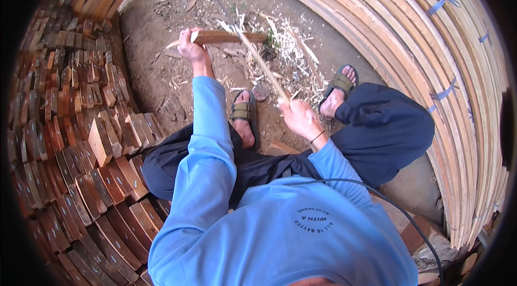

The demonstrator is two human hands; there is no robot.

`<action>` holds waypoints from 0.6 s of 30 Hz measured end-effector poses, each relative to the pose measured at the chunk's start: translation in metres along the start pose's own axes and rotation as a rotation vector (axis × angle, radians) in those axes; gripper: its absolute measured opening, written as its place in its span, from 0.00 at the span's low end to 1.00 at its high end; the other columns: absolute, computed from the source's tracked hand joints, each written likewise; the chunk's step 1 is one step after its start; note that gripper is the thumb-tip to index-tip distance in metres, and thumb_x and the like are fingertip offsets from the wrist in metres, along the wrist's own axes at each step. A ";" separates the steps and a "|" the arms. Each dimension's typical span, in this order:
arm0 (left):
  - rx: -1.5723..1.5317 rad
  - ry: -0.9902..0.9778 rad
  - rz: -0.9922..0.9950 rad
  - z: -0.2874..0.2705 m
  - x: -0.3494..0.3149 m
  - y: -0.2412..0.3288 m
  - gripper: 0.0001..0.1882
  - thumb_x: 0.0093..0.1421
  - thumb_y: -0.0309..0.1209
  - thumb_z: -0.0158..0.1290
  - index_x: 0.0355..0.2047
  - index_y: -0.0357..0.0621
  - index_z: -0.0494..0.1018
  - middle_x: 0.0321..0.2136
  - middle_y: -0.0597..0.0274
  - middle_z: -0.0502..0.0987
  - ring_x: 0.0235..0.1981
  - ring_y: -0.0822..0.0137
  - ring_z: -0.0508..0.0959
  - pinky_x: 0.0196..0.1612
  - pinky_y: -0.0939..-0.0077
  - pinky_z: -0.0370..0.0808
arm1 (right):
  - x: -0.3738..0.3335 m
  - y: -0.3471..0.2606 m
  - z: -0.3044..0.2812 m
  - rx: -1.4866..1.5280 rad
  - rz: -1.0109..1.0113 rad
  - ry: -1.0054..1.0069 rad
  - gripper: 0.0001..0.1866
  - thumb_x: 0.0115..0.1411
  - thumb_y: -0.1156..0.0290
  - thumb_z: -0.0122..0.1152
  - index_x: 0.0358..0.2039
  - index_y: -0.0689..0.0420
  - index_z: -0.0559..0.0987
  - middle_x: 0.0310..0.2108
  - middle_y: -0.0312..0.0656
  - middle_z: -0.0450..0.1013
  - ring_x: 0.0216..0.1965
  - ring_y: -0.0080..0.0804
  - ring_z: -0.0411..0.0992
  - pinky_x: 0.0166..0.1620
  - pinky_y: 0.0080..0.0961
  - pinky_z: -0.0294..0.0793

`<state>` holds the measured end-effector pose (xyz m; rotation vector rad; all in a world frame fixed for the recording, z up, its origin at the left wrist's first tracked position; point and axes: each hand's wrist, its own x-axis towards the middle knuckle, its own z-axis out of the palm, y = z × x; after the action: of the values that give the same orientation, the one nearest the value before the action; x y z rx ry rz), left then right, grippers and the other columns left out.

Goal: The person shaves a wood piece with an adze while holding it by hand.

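Observation:
My left hand [192, 47] is closed around one end of a reddish-brown wooden billet [226, 37], stretched out ahead of me. The billet's near end shows pale, freshly cut faces, and its far end rests by the wood chips. In my right hand [301, 118] is the lower end of a long pale wooden handle, part of a hatchet-like chopping tool [262, 65]. The handle slants up and left, crossing in front of the billet. Its thin grey metal head shows just beyond the wood; its exact shape is hard to make out.
Pale wood chips [293, 46] litter the dirt ground around the billet. Stacked cut wood blocks [81, 151] rise along my left. Long curved-looking planks [431, 60], bundled with bluish ties, line the right. My sandalled feet [245, 119] flank the work area. A black cable [398, 200] crosses my right side.

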<state>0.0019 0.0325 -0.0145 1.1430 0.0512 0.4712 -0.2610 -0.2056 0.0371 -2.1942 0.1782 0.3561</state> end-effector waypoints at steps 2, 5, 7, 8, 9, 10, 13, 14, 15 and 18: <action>0.054 0.030 -0.035 0.001 -0.003 -0.001 0.10 0.63 0.28 0.42 0.26 0.39 0.70 0.26 0.56 0.76 0.30 0.63 0.77 0.42 0.68 0.73 | 0.001 0.003 0.002 0.022 0.043 0.097 0.25 0.66 0.55 0.47 0.28 0.67 0.77 0.17 0.61 0.69 0.24 0.61 0.73 0.29 0.49 0.69; -0.010 -0.025 -0.003 0.000 -0.004 0.000 0.10 0.63 0.28 0.42 0.26 0.39 0.70 0.26 0.55 0.75 0.31 0.63 0.76 0.42 0.68 0.73 | 0.003 0.007 0.008 0.120 -0.005 0.062 0.25 0.66 0.54 0.47 0.29 0.67 0.77 0.15 0.60 0.68 0.21 0.58 0.72 0.27 0.48 0.68; -0.045 0.008 -0.042 -0.001 -0.005 0.000 0.10 0.63 0.28 0.43 0.26 0.39 0.70 0.25 0.55 0.75 0.31 0.62 0.76 0.42 0.68 0.73 | 0.004 0.010 0.008 -0.017 0.060 -0.008 0.26 0.66 0.54 0.47 0.29 0.67 0.77 0.14 0.58 0.67 0.18 0.53 0.71 0.25 0.45 0.67; -0.078 0.015 -0.056 -0.002 -0.006 0.000 0.10 0.63 0.29 0.43 0.26 0.39 0.70 0.25 0.55 0.75 0.31 0.62 0.76 0.42 0.68 0.73 | 0.003 0.012 0.006 -0.001 0.078 -0.032 0.26 0.66 0.54 0.47 0.28 0.67 0.77 0.14 0.58 0.67 0.18 0.53 0.71 0.25 0.45 0.67; -0.101 0.023 -0.070 -0.001 -0.006 0.000 0.10 0.63 0.29 0.43 0.26 0.39 0.70 0.25 0.55 0.75 0.31 0.62 0.76 0.42 0.68 0.73 | 0.004 0.012 0.004 -0.002 0.149 -0.058 0.27 0.66 0.53 0.47 0.27 0.67 0.77 0.14 0.58 0.67 0.18 0.53 0.70 0.25 0.45 0.67; -0.062 0.059 -0.059 -0.001 -0.006 0.001 0.11 0.62 0.29 0.43 0.25 0.39 0.70 0.25 0.56 0.76 0.31 0.62 0.77 0.41 0.68 0.74 | 0.003 0.012 0.003 0.030 0.153 -0.038 0.27 0.66 0.53 0.47 0.25 0.67 0.77 0.14 0.58 0.67 0.18 0.55 0.70 0.24 0.45 0.67; -0.028 0.035 -0.042 0.001 -0.006 -0.001 0.10 0.63 0.28 0.42 0.27 0.38 0.70 0.26 0.55 0.76 0.30 0.63 0.77 0.41 0.69 0.74 | 0.003 0.009 0.000 0.089 -0.009 0.116 0.28 0.66 0.53 0.48 0.24 0.68 0.76 0.15 0.58 0.69 0.20 0.53 0.73 0.26 0.45 0.69; -0.015 -0.001 -0.004 0.001 -0.007 -0.002 0.10 0.63 0.27 0.42 0.26 0.38 0.70 0.25 0.56 0.76 0.29 0.63 0.77 0.40 0.69 0.73 | 0.004 0.006 0.001 0.054 0.089 0.021 0.28 0.66 0.53 0.48 0.24 0.68 0.76 0.16 0.59 0.69 0.21 0.54 0.73 0.27 0.45 0.69; 0.005 -0.002 0.026 0.001 -0.008 -0.002 0.11 0.63 0.25 0.42 0.25 0.37 0.70 0.24 0.56 0.76 0.28 0.64 0.77 0.38 0.70 0.73 | 0.004 0.004 0.003 0.028 0.135 -0.022 0.28 0.65 0.53 0.48 0.24 0.68 0.76 0.16 0.59 0.69 0.22 0.54 0.74 0.28 0.45 0.69; -0.033 0.005 -0.012 0.000 -0.008 -0.003 0.10 0.63 0.26 0.42 0.27 0.38 0.70 0.25 0.55 0.76 0.29 0.64 0.77 0.39 0.69 0.74 | 0.004 0.000 0.005 -0.022 0.175 -0.072 0.27 0.65 0.53 0.48 0.24 0.68 0.75 0.17 0.60 0.69 0.23 0.54 0.74 0.30 0.45 0.70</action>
<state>-0.0046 0.0282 -0.0186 1.1086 0.0540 0.4625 -0.2584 -0.2017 0.0329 -2.1891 0.3293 0.5360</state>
